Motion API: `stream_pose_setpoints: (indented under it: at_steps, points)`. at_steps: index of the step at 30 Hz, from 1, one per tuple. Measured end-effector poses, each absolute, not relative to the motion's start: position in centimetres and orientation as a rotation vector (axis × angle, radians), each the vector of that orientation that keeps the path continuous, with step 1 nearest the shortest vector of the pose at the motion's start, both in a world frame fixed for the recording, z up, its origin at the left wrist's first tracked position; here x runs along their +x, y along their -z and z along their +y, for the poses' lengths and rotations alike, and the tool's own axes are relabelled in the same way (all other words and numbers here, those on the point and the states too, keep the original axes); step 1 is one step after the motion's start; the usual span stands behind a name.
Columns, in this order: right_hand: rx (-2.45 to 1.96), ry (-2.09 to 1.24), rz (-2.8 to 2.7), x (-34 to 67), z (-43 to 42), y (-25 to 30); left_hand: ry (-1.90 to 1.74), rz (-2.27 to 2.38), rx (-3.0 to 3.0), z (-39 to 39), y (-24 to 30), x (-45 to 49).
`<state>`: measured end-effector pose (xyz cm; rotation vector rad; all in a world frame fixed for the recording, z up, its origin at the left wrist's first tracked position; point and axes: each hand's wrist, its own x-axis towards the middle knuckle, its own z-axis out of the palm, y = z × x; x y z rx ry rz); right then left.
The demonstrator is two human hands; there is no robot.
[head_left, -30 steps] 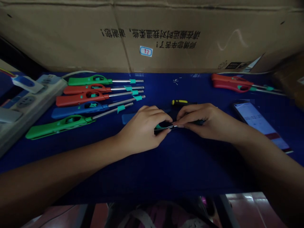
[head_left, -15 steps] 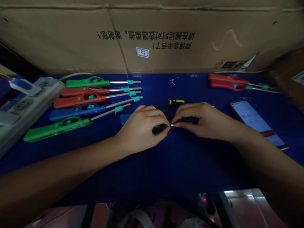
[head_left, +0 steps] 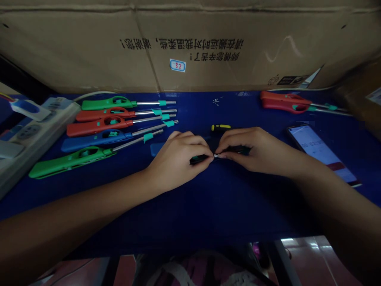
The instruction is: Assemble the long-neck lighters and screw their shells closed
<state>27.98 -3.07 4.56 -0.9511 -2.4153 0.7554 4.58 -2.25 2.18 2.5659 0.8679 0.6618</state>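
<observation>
My left hand [head_left: 183,159] is closed in a pinch, its thumb and fingertips meeting at a short, shiny metal piece [head_left: 216,156]. From the other side, my right hand [head_left: 251,151] pinches the same piece between thumb and fingers. The two sets of fingertips nearly touch and hide most of it. A blue handle end [head_left: 156,149], like that of a long-necked lighter, shows left of my left hand; whether it joins the metal piece is hidden. Just behind my right hand lies a black-and-yellow screwdriver [head_left: 220,127], partly covered by the fingers.
Several long-necked lighters lie at left, including a near green lighter [head_left: 70,162] and a blue lighter [head_left: 97,140], beside a power strip [head_left: 38,131]. Red lighters [head_left: 282,102] lie back right, behind a phone [head_left: 323,153]. A cardboard box [head_left: 190,24] stands along the blue tabletop's [head_left: 208,210] back.
Both hands keep their pinch on the metal piece, with only slight finger movement. The whole view has shifted a little; the lighters and phone stay in place.
</observation>
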Motion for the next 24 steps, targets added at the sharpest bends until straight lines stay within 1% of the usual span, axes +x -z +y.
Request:
stream_pose_setpoints:
  at_steps: [5,24]
  points:
    - [-0.924,-0.746,-2.435,28.21,-3.03,-4.56,-0.642,0.862,2.594,-2.34,-2.12,4.59]
    - [-0.922,-0.686,-2.496,27.91,-3.58,-4.44,-0.763,0.809,2.612,-2.64,-1.60,4.59]
